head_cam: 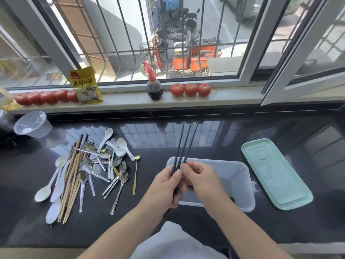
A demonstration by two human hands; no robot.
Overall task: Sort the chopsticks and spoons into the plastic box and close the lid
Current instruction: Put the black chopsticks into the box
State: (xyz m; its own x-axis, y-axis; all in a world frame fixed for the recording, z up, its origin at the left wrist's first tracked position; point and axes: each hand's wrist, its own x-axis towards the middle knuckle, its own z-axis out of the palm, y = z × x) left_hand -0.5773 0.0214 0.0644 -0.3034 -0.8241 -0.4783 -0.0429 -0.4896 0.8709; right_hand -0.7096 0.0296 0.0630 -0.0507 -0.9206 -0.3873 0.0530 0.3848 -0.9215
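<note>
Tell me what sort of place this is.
Most likely a home kitchen counter under a window. Clues: a pile of spoons and chopsticks on the black countertop, tomatoes and a dark sauce bottle on the sill, and a food packet leaning against the window frame.

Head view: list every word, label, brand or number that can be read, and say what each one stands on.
"食用碱面": large dark characters on the yellow packet leaning against the window frame on the sill.
Red logo at the packet's top left corner: too small and blurred to read.
Plate or marking on the orange tricycle outside the window: blurred, unreadable.
Green lid, plastic box, dark sauce bottle: no text visible.
</note>
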